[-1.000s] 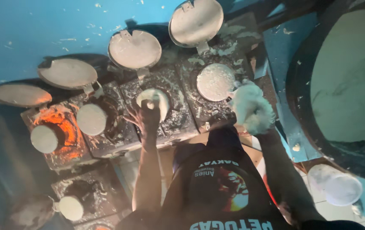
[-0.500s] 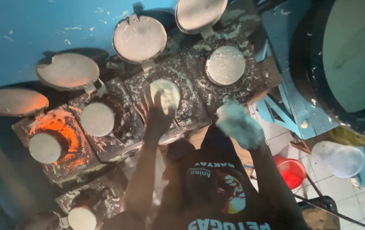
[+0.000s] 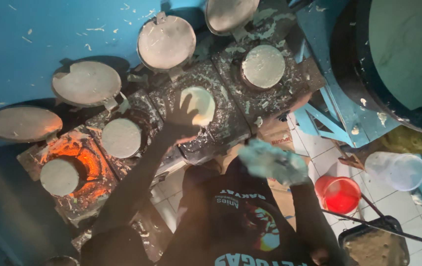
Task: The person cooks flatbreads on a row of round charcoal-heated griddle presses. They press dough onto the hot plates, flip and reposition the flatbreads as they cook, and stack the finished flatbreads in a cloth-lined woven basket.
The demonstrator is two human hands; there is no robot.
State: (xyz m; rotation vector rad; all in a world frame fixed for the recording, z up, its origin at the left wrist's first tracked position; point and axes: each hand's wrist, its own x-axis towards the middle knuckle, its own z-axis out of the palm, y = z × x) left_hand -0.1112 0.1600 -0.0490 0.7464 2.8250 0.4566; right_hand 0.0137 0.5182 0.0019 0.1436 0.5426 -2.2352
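View from above onto a blue wall [image 3: 48,34] flecked with pale batter. At far right, a large dark round vat [image 3: 363,93] holding a pale greenish surface stands on a blue frame [image 3: 329,118]. Along the wall runs a row of crusted dark cooking moulds [image 3: 230,123], each with a raised round lid [image 3: 166,42] hinged open behind it; the leftmost burner [image 3: 80,157] glows orange. Pale round cakes lie in the moulds, one at upper right [image 3: 263,65] and one left of centre [image 3: 121,138]. The left hand [image 3: 181,118], fingers spread wide and gripping nothing, rests against the left edge of the centre mould's pale round cake [image 3: 198,105]. The right hand [image 3: 270,162], blurred and coated pale, hovers over the tiled floor [image 3: 314,152]; whether it clasps anything cannot be told. Lower right: a clear plastic tub [image 3: 397,170] and a red bucket [image 3: 341,194].
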